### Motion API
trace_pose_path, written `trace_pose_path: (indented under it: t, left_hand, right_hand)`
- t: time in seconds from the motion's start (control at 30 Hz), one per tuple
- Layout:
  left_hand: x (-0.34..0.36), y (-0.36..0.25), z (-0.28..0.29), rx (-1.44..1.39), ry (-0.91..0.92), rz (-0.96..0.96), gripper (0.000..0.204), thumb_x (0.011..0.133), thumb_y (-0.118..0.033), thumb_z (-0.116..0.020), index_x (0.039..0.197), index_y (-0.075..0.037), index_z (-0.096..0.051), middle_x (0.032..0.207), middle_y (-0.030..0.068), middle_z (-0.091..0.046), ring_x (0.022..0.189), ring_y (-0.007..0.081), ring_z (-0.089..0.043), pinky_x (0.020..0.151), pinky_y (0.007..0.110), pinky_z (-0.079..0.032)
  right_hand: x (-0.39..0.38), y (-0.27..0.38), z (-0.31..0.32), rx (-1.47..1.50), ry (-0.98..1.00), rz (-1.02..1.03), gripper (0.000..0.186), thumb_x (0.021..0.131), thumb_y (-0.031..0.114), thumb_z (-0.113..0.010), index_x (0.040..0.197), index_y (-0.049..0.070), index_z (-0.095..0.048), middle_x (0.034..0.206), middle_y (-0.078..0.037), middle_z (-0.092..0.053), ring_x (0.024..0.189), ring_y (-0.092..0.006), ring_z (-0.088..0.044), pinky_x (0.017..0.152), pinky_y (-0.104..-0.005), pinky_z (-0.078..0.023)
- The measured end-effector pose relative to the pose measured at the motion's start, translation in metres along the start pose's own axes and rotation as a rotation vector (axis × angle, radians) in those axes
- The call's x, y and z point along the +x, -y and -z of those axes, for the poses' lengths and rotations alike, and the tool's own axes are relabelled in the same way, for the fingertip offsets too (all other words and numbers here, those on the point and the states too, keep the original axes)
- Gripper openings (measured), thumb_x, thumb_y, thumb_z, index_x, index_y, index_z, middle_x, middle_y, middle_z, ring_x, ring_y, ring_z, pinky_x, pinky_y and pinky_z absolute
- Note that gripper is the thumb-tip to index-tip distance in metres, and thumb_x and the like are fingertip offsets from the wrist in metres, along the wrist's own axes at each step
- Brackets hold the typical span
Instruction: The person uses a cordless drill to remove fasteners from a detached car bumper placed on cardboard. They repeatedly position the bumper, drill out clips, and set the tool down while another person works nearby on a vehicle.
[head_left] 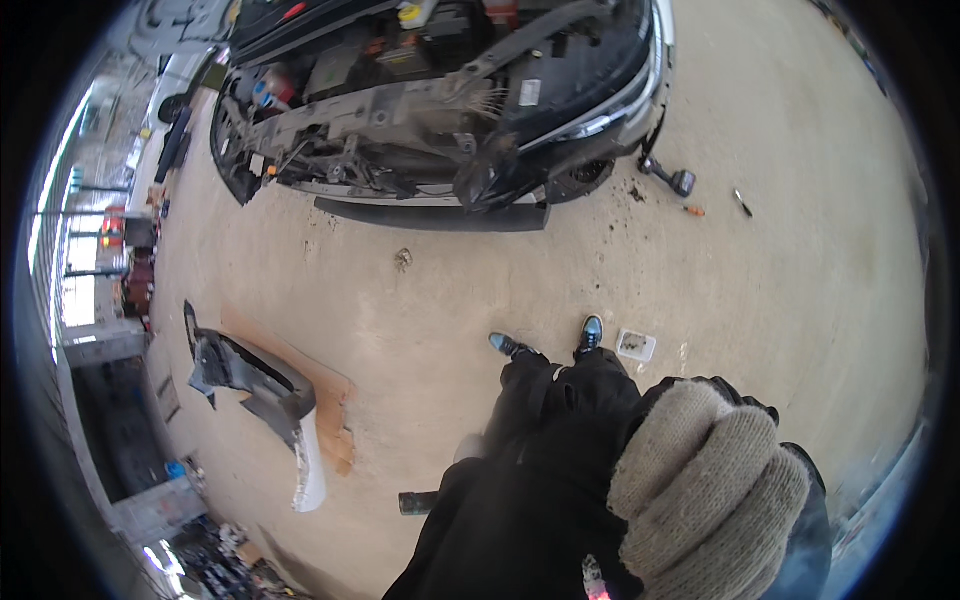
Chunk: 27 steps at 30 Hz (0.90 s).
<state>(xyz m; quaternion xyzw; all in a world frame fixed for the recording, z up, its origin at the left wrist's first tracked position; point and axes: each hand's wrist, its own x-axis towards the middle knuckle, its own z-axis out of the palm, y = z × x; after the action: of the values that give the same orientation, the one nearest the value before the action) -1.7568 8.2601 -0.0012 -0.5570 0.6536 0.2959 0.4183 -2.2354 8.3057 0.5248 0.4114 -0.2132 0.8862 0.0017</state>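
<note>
My right hand, in a beige knit glove with black parts at its edges, is large at the lower right. Its fingers are curled closed, and whatever they may hold is hidden. Of my left hand, at most a pale blur shows beside my dark clothing; its fingers cannot be made out. A short dark cylinder end juts out left of my sleeve, the rest of it covered. Close to the lower edge is a small ash-grey stick with a glowing pinkish end, like a cigarette.
Ahead stands a car with its front stripped and engine bay exposed. A cordless power tool, an orange-handled tool and a small tray of dark bits lie on the floor. To the left, a removed body panel rests on cardboard.
</note>
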Motion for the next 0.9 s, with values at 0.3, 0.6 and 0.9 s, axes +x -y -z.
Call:
trace_pose_path:
  t: [0.3, 0.6, 0.9]
  left_hand:
    - [-0.004, -0.003, -0.009, -0.307, -0.049, 0.212, 0.047, 0.091, -0.044, -0.062, 0.101, 0.000, -0.076, 0.103, 0.0267, -0.072, 0.105, 0.0438, -0.069, 0.087, 0.051, -0.055]
    - [0.021, 0.054, 0.022, -0.396, -0.028, 0.114, 0.053, 0.086, -0.052, -0.065, 0.101, -0.003, -0.077, 0.105, 0.0255, -0.072, 0.105, 0.0438, -0.069, 0.086, 0.052, -0.055]
    - [-0.077, 0.073, 0.114, -0.665, -0.042, 0.152, 0.050, 0.082, -0.049, -0.070, 0.098, -0.002, -0.077, 0.092, 0.0245, -0.073, 0.097, 0.0426, -0.071, 0.083, 0.047, -0.055]
  right_hand:
    - [-0.004, -0.044, -0.062, 0.146, 0.322, -0.237, 0.007, 0.086, 0.010, -0.077, 0.092, 0.013, -0.078, 0.107, -0.003, -0.072, 0.099, -0.0235, -0.062, 0.081, -0.0383, -0.051]
    - [-0.038, -0.095, -0.138, 0.090, 0.627, -0.388, 0.014, 0.085, 0.015, -0.079, 0.097, 0.010, -0.079, 0.099, -0.006, -0.069, 0.088, -0.0191, -0.063, 0.077, -0.0337, -0.054]
    - [-0.098, -0.184, -0.162, -0.034, 0.647, -0.391, 0.014, 0.072, 0.011, -0.080, 0.084, 0.009, -0.075, 0.100, -0.011, -0.061, 0.092, -0.0256, -0.061, 0.077, -0.0365, -0.048]
